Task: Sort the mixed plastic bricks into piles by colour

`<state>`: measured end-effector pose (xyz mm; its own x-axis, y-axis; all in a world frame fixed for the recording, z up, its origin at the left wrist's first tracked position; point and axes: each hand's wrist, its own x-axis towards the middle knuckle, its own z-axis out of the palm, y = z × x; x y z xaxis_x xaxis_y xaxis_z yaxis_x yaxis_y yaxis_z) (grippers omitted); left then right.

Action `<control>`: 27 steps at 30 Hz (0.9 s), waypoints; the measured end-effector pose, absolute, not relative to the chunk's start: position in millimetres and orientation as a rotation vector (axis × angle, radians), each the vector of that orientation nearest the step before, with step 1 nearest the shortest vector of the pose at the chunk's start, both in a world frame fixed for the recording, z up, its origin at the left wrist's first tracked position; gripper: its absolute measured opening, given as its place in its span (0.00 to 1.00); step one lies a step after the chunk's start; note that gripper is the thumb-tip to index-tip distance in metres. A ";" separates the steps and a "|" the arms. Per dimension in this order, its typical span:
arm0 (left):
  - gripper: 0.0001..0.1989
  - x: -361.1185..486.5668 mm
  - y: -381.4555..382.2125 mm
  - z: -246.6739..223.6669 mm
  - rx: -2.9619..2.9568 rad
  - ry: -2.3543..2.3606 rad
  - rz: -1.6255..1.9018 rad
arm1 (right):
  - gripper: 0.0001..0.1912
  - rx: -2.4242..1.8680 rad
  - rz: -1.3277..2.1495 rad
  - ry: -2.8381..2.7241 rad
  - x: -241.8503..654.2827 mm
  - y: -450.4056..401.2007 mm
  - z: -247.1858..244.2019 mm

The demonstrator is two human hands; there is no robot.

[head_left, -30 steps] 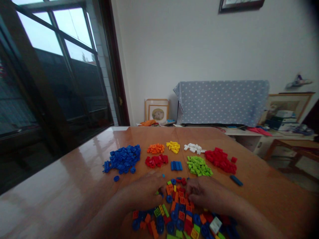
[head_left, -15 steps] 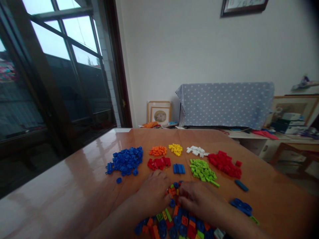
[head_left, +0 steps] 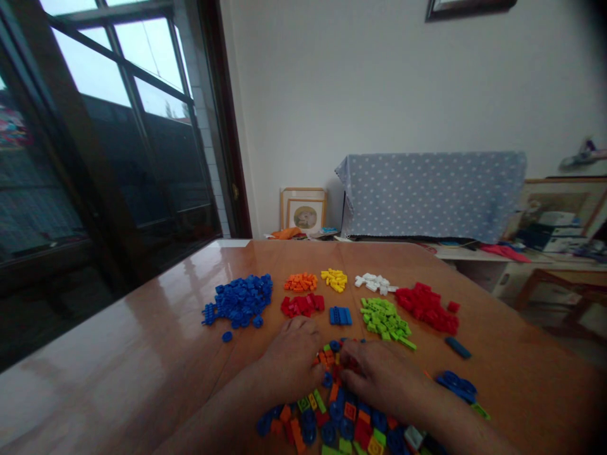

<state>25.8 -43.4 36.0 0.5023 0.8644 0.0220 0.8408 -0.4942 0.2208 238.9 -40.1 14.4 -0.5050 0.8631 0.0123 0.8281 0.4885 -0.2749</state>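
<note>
A pile of mixed bricks (head_left: pixel 348 411) in blue, red, orange and green lies near the bottom centre of the head view. My left hand (head_left: pixel 296 351) rests at its left side, fingers curled and closed; anything beneath them is hidden. On the pile's right side, my right hand (head_left: pixel 372 370) has bent fingers over red bricks, and what they hold cannot be made out. Just beyond my left hand is a group of red bricks (head_left: pixel 302 305). Blue flat bricks (head_left: pixel 340 316) lie side by side between and beyond the hands.
Sorted heaps lie farther back: blue (head_left: pixel 241 300), orange (head_left: pixel 300 282), yellow (head_left: pixel 334 279), white (head_left: pixel 374 283), green (head_left: pixel 385 319) and red (head_left: pixel 428 308). Some blue pieces (head_left: pixel 456 385) sit right of my right forearm. The wooden table (head_left: pixel 156 341) has its far edge before a white wall.
The camera view has tilted slightly downward. Both hands stay in nearly the same places at the mixed pile; the sorted heaps look unchanged.
</note>
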 end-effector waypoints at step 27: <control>0.07 30.7 -45.9 41.7 2.444 1.389 0.356 | 0.08 -1.384 0.442 -2.580 235.6 -42.7 10.8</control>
<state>30.7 -45.9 41.7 0.5002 0.8636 0.0632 0.7874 -0.4840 0.3819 235.6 -42.7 10.8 -0.5505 0.8346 0.0179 0.7810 0.5225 -0.3422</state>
